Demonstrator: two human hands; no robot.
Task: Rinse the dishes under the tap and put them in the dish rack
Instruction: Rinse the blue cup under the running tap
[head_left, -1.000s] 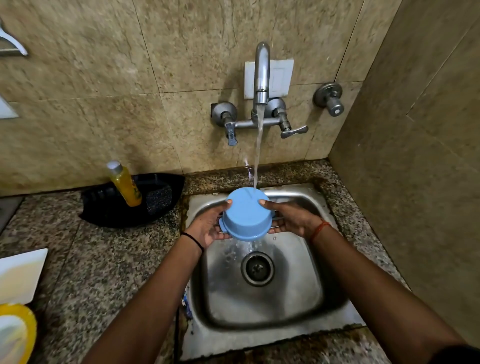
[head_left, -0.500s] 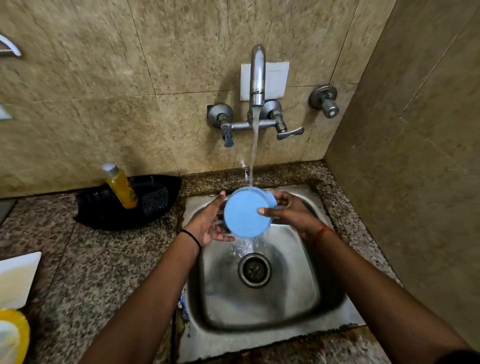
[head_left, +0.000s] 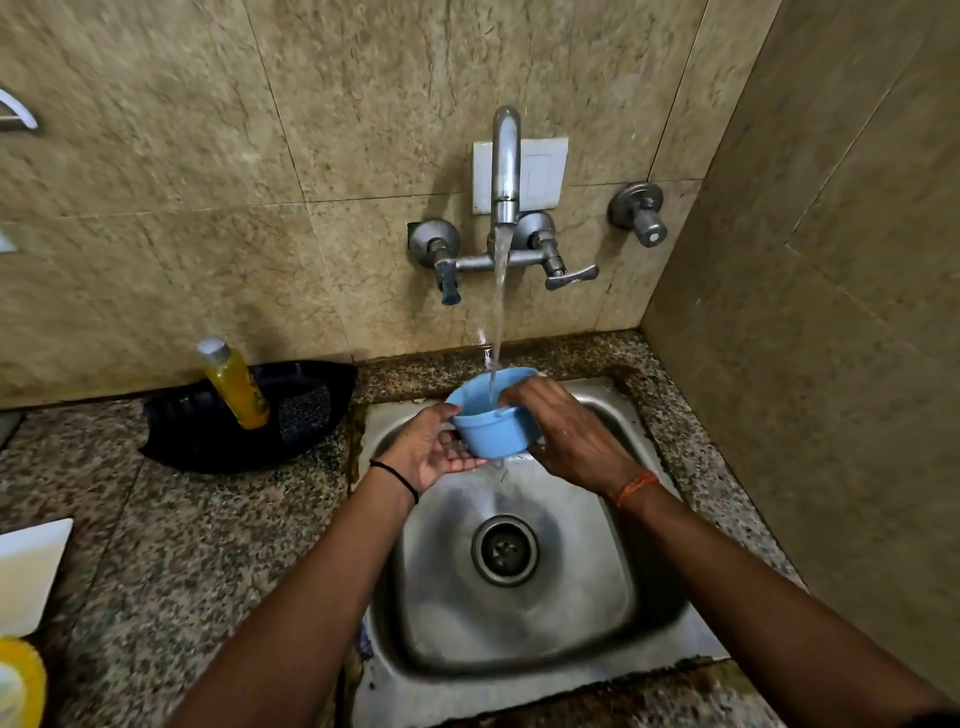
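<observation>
While water falls from tap (head_left: 505, 171) straight into blue bowl (head_left: 491, 418), mouth-up over sink (head_left: 613, 597), probably to flush the inside. Left hand (head_left: 434, 452) cupping underside and near wall, fingers curled round it, likely to bear the filling weight. Right hand (head_left: 566, 431) grasping far rim, fingertips dipped inside, apparently rubbing. Bowl held between both grips, above basin, clear of drain. Dish rack not identified in view. Left of grips on tabletop (head_left: 208, 545): yellow bottle (head_left: 234, 384) leaning in black tray (head_left: 218, 436); label unreadable. No other writing legible.
</observation>
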